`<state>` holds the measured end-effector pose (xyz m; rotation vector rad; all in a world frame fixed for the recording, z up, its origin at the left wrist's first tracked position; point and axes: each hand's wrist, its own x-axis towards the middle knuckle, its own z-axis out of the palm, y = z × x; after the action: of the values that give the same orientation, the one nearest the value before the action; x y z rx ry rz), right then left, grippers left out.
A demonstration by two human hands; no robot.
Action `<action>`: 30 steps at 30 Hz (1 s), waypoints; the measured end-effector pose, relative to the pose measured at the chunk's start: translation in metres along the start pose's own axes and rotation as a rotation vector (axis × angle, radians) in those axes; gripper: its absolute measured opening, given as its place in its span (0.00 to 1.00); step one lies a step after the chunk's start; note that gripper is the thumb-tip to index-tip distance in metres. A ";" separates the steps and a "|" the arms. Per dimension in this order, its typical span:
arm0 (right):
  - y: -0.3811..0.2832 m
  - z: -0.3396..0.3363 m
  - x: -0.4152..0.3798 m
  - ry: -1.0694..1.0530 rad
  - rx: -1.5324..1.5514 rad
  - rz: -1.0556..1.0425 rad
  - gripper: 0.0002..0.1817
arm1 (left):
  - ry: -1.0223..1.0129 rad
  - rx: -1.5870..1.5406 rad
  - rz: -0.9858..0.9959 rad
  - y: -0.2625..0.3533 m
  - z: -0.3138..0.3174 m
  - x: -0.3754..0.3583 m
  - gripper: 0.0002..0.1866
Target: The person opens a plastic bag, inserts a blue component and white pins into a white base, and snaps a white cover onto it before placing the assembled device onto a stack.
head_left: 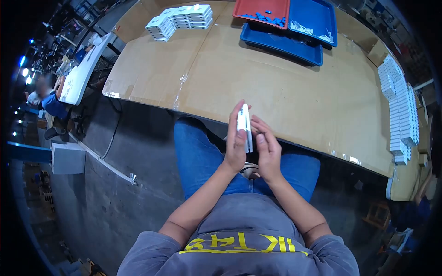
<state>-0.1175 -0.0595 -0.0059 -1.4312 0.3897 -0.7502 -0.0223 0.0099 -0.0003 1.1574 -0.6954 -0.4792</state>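
Observation:
Between my two hands, just past the table's near edge and above my lap, a thin white box stands on its narrow side. My left hand is wrapped round its left side, thumb towards me. On the right, my right hand has its fingers bent and its palm turned to the box, close to its right face; whether the fingertips touch it is hard to make out.
White boxes are stacked at the table's far left. A red tray with blue pieces, a blue tray with white pieces and another blue tray lie beyond. More boxes line the right edge. A person sits far left.

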 end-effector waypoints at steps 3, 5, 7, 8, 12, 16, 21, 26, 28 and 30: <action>-0.012 -0.008 0.008 0.026 0.201 0.344 0.21 | -0.087 0.329 0.183 -0.006 -0.006 -0.001 0.50; -0.024 -0.014 0.012 0.010 0.303 0.515 0.22 | -0.129 0.354 0.182 -0.006 -0.006 0.000 0.52; -0.034 -0.016 0.015 0.005 0.347 0.589 0.23 | -0.146 0.304 0.153 -0.008 -0.006 0.003 0.54; -0.033 -0.016 0.014 0.006 0.329 0.566 0.24 | -0.133 0.274 0.143 -0.012 -0.007 0.002 0.54; -0.025 -0.009 0.006 0.036 0.343 0.513 0.25 | -0.051 0.281 0.124 -0.020 -0.002 -0.004 0.52; -0.023 -0.001 0.002 0.081 0.338 0.493 0.25 | 0.019 0.430 0.224 -0.006 0.003 -0.001 0.42; -0.020 0.004 -0.001 0.106 0.330 0.438 0.24 | 0.039 0.428 0.235 -0.010 0.003 -0.007 0.38; -0.019 0.007 -0.009 0.062 0.215 0.293 0.23 | 0.066 0.400 0.318 -0.021 -0.003 -0.009 0.41; -0.017 0.008 -0.011 0.055 0.187 0.244 0.22 | 0.067 0.370 0.344 -0.020 -0.003 -0.010 0.40; -0.021 0.009 -0.015 0.032 0.155 0.225 0.22 | 0.085 0.338 0.373 -0.020 -0.003 -0.013 0.39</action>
<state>-0.1271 -0.0423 0.0125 -1.2080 0.4972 -0.6077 -0.0286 0.0140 -0.0228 1.3164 -0.9182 0.0045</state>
